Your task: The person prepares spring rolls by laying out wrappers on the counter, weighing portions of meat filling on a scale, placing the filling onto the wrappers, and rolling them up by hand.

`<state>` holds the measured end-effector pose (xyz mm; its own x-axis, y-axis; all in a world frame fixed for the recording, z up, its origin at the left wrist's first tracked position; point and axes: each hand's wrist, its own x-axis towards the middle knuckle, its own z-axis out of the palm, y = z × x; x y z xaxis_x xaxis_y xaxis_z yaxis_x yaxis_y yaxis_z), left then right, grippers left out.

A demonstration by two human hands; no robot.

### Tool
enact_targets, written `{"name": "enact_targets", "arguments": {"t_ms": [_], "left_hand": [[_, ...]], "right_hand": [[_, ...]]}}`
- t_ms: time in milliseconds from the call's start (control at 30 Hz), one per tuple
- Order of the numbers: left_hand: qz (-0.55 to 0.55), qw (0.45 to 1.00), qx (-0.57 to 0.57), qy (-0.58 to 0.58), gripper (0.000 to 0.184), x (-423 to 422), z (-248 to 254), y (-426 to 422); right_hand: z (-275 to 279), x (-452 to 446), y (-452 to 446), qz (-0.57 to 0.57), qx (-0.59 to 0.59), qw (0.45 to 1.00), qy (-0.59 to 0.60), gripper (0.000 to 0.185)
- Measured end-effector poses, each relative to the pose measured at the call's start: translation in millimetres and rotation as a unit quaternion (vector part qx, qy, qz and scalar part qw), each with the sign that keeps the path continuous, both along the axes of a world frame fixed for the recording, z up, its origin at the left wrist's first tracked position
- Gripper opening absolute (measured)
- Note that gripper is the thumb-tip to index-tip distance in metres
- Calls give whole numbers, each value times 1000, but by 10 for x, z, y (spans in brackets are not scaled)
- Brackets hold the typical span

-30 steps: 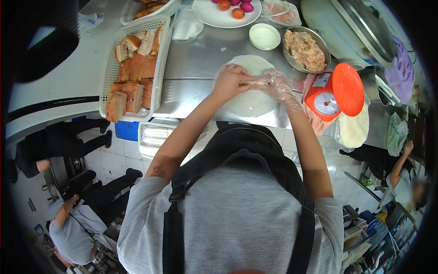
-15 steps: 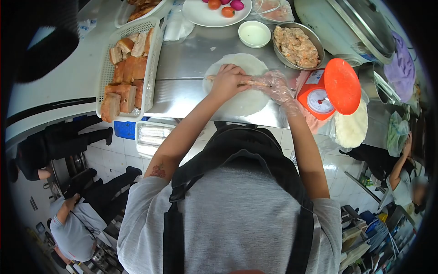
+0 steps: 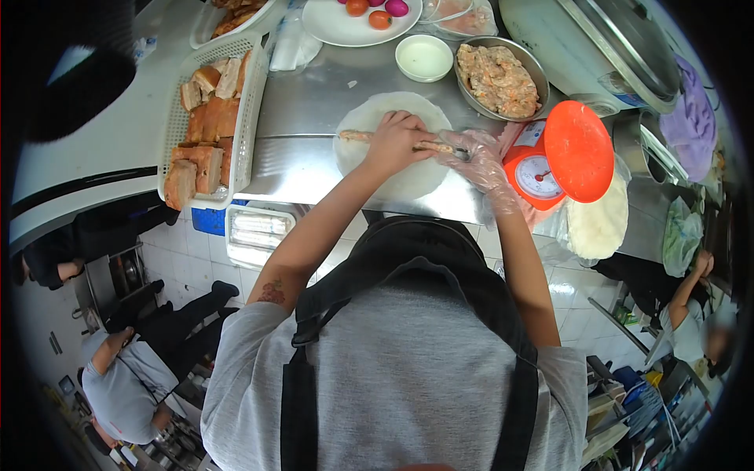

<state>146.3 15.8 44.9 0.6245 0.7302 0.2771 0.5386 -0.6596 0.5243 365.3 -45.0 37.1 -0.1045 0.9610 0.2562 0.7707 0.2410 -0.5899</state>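
The largest thing before you is the steel table, which is under your left hand and your right hand. Far to the right of your fingers, and beyond them, stands a big pale pot with a metal lid. The white basket, well to the left of your left fingers, contains brown-skinned pieces of meat. The red scale stands just to the right of your right fingers. The round white sheet lies flat directly below your left fingers, with its right edge near your right fingers. Beyond your fingers are the white plate, the metal bowl of orange-pink mixture, and, between these two, the small white bowl. The strip of filling lies across the sheet and passes under your left fingers, showing on both sides of them. Your left fingers are bare and bent over this strip; I cannot tell if they grip or only press. Your right fingers, in a clear glove, are curled at its right end; their grip I cannot tell.
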Motion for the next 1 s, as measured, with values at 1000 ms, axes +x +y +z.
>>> {"name": "enact_targets", "arguments": {"t_ms": [1000], "left_hand": [[66,994,58,62,38,-1419,223,197]], "right_hand": [[238,-136,-188,-56,-60,995,50,56]]}}
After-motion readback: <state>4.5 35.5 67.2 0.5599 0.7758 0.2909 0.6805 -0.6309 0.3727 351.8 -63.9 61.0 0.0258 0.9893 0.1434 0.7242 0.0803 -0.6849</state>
